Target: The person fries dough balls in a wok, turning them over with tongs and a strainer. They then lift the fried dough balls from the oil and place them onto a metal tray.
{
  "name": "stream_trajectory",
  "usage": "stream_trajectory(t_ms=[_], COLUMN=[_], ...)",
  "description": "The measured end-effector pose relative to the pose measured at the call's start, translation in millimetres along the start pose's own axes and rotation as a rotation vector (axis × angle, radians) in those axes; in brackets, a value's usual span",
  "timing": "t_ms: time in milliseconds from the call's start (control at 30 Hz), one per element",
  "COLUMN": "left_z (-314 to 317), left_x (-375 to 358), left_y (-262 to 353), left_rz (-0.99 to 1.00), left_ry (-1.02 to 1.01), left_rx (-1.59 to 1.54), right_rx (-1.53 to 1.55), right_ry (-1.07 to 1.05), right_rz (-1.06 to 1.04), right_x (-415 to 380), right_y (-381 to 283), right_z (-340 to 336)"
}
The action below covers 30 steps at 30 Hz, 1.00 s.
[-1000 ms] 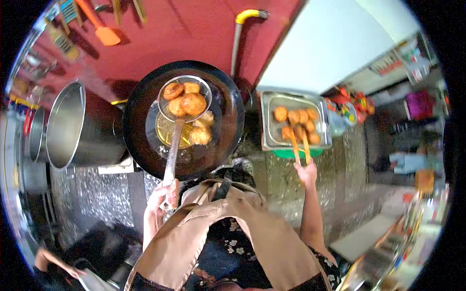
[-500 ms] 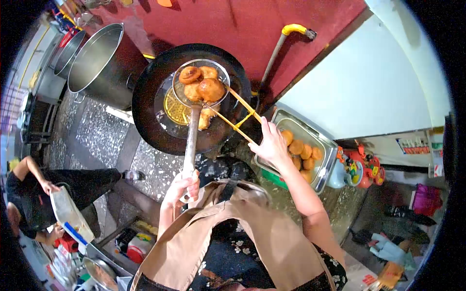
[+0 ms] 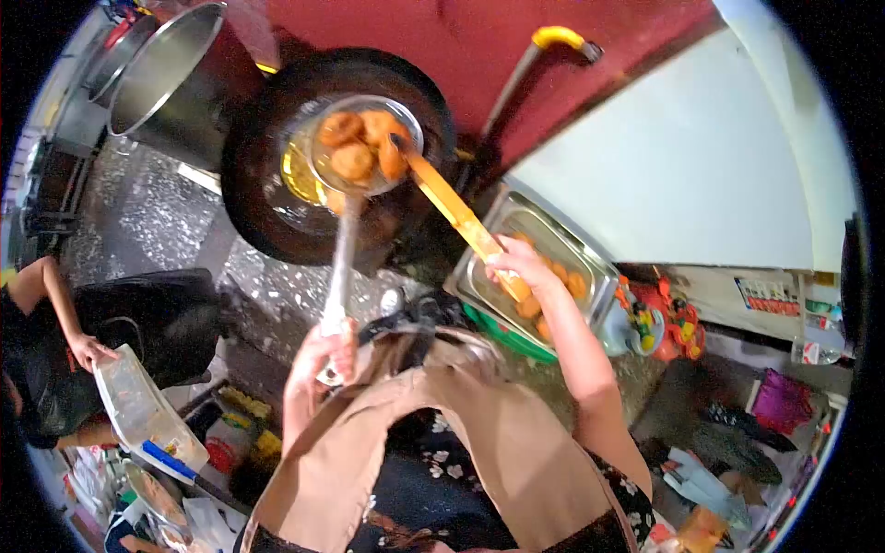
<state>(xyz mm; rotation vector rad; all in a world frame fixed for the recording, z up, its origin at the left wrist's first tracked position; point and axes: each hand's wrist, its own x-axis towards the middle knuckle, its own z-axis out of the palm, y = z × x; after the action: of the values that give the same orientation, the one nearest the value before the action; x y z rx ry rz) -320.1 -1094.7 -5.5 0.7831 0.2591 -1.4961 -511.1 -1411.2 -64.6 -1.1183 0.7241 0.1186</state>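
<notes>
My left hand is closed around the long handle of a wire strainer. The strainer's basket sits over a large dark wok with oil in it. Several golden-brown fried dough pieces lie in the basket. In my right hand is a pair of long wooden tongs, whose dark tip meets the piece at the basket's right side. Below my right hand stands a steel tray with more fried pieces in it.
A tall metal pot stands left of the wok. A yellow-handled cane leans against the red wall. At lower left another person's hand holds a white plastic container. Gas cylinders stand right of the tray.
The tongs have turned and their arms have come together, the tip now at the right-hand piece. My view has shifted, with the wok higher and further left. The other person's container is tilted differently.
</notes>
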Motion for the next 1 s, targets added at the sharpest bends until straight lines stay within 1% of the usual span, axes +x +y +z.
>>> stream_trajectory(t_ms=[33, 100, 133, 167, 233, 267, 300, 333, 367, 433, 533, 567, 600, 633, 667, 700, 767, 833, 900, 967, 1000], left_z=[7.0, 8.0, 10.1, 15.4, 29.4, 39.3, 36.2, 47.3, 51.8, 44.8, 55.5, 56.1, 55.6, 56.7, 62.6, 64.4, 61.9, 65.1, 55.9, 53.6, 54.8], left_x=[-0.3, 9.5, 12.7, 18.6, 30.8, 37.7, 34.9, 44.3, 49.5, 40.1, 43.6, 43.8, 44.7, 44.1, 43.0, 41.4, 40.7, 40.6, 44.7, 47.2, 47.1], left_y=[0.3, -12.7, -17.8, -18.0, -18.9, -18.0, -14.9, -10.8, -14.3, -30.4, -41.9, -45.3, -49.3, -51.8, -53.2, -55.0, -57.3, -55.8, -56.6, -54.4, -51.5], left_rz=[0.033, 0.045, 0.046, 0.052, 0.074, 0.090, 0.112, 0.117, 0.132, 0.168, 0.194, 0.205, 0.215, 0.230, 0.227, 0.226, 0.214, 0.212, 0.217, 0.226, 0.205], left_ry=[0.038, 0.028, 0.027, 0.030, 0.031, 0.048, 0.049, 0.050, 0.021, 0.009, 0.045, 0.052, 0.061, 0.068, 0.079, 0.109, 0.077, 0.063, 0.020, 0.063, 0.055], left_rx=[0.006, -0.026, -0.069, -0.107, -0.129, -0.125, -0.119, -0.134, -0.146, -0.131, -0.155, -0.152, -0.135, -0.117, -0.112, -0.138, -0.130, -0.140, -0.130, -0.082, -0.067], right_rx=[-0.003, 0.155, 0.153, 0.037, -0.057, -0.046, -0.060, -0.065, -0.062, -0.092, -0.165, -0.205, -0.112, -0.148, -0.119, -0.094, -0.069, -0.119, -0.255, -0.321, -0.389], right_ry=[-0.025, 0.019, -0.015, 0.012, 0.094, 0.091, 0.169, 0.239, 0.233, 0.253, 0.243, 0.235, 0.223, 0.190, 0.182, 0.166, 0.118, 0.120, 0.095, 0.091, 0.235], right_rz=[0.027, -0.039, -0.081, -0.080, -0.007, 0.007, 0.040, 0.093, 0.100, 0.241, 0.324, 0.357, 0.347, 0.364, 0.391, 0.413, 0.423, 0.389, 0.397, 0.331, 0.186], right_x=[-12.9, -42.6, -65.2, -78.3, -114.2, -126.8, -138.6, -144.7, -150.7, -165.3, -164.2, -160.7, -156.7, -151.8, -146.8, -141.6, -132.9, -123.7, -122.4, -124.1, -134.5], right_y=[0.0, 15.0, 2.1, 3.7, -14.3, -12.3, -1.9, 0.6, 9.7, 38.8, 55.7, 60.8, 66.7, 79.4, 90.8, 98.7, 105.9, 117.1, 118.2, 99.9, 68.8], right_z=[-9.9, -37.2, -45.7, -71.3, -102.8, -122.6, -127.3, -147.8, -164.9, -174.7, -196.1, -199.1, -195.5, -197.6, -196.1, -190.2, -167.6, -148.1, -145.4, -145.7, -132.1])
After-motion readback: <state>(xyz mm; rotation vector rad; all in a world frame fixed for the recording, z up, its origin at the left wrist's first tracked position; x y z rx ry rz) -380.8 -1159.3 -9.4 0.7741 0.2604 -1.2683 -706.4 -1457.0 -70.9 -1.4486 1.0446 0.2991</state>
